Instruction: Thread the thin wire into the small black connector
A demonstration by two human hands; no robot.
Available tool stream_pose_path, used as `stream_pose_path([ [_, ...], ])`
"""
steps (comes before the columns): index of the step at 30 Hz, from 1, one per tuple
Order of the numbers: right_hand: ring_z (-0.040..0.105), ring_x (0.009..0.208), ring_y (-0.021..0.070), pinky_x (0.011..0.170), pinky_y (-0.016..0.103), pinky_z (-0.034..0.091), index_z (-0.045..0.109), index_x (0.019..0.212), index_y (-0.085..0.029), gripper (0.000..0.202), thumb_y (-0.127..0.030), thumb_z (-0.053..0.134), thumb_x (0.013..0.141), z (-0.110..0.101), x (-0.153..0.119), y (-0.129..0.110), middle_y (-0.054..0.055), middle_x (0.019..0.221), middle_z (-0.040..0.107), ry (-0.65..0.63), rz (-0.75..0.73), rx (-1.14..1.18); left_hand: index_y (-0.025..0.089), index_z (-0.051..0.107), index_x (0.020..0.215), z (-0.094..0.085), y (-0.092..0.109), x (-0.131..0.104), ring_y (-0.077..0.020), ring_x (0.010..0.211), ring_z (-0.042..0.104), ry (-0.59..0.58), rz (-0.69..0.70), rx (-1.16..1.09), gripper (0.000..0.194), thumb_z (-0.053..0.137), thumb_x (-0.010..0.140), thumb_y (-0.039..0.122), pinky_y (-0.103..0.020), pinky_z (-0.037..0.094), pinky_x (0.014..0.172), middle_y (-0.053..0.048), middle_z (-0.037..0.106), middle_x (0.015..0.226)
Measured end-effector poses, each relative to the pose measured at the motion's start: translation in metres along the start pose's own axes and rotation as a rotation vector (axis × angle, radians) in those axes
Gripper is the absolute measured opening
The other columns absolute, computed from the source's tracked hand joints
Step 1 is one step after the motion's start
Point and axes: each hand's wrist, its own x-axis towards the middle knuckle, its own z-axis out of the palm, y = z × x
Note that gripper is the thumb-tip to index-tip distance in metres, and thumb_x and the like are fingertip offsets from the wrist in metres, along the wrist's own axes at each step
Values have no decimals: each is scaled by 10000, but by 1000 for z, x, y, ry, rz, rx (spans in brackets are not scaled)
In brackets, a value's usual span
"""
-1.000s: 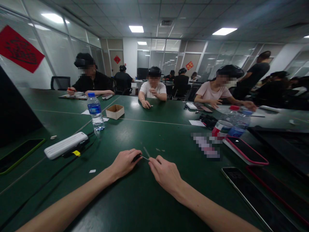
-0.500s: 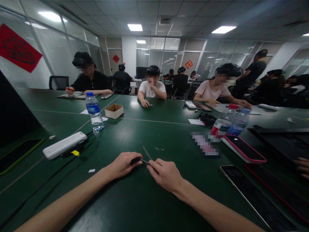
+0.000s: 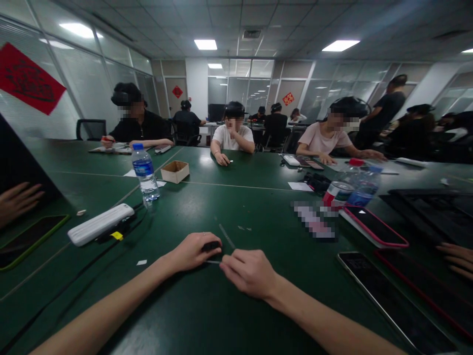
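Observation:
My left hand (image 3: 195,252) is closed round a small black object (image 3: 211,245) at the lower middle of the view. Just to its right, my right hand (image 3: 251,271) pinches a thin metallic rod (image 3: 212,262), whose free end points left, below the black object. What the rod belongs to is hidden by my fingers. A narrow translucent strip (image 3: 226,235) lies on the green table (image 3: 177,310) beyond my right hand. The two hands are close together, low over the tabletop.
Left stand a water bottle (image 3: 145,172), an open box (image 3: 175,171) and a white power bank (image 3: 101,224) with a cable. Phones (image 3: 377,227) and two bottles (image 3: 340,187) are at the right. Other people's hands (image 3: 20,202) show at both side edges.
The rod has come away from the black object and now sits below it. My right hand has shifted slightly down and left. Another person's hand has appeared at the left edge.

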Motion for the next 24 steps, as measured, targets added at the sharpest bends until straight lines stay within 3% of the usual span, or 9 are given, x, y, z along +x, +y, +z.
stream_pose_path([
  [4,526,601,81,540,191,352,663,917,-171,316,-304,381,964,1,-1,22,22,730,607,-44,195,-41,190,623,1024,-2,-1,1,-154,821,627,22,-38,-53,205,518,912,326,-259,470,760,-33,674,939],
  [11,537,599,80,545,176,371,672,953,-172,354,-322,351,977,3,2,17,28,742,617,-112,298,-48,189,641,1001,-3,-4,3,-154,802,635,54,-87,-93,200,520,904,314,-260,471,745,-25,690,917],
  [24,542,589,77,536,173,375,677,937,-172,369,-330,346,978,0,3,17,30,742,624,-133,308,-49,185,629,1037,-2,-4,2,-170,848,634,34,-90,-73,217,516,904,314,-280,478,787,-44,687,967],
])
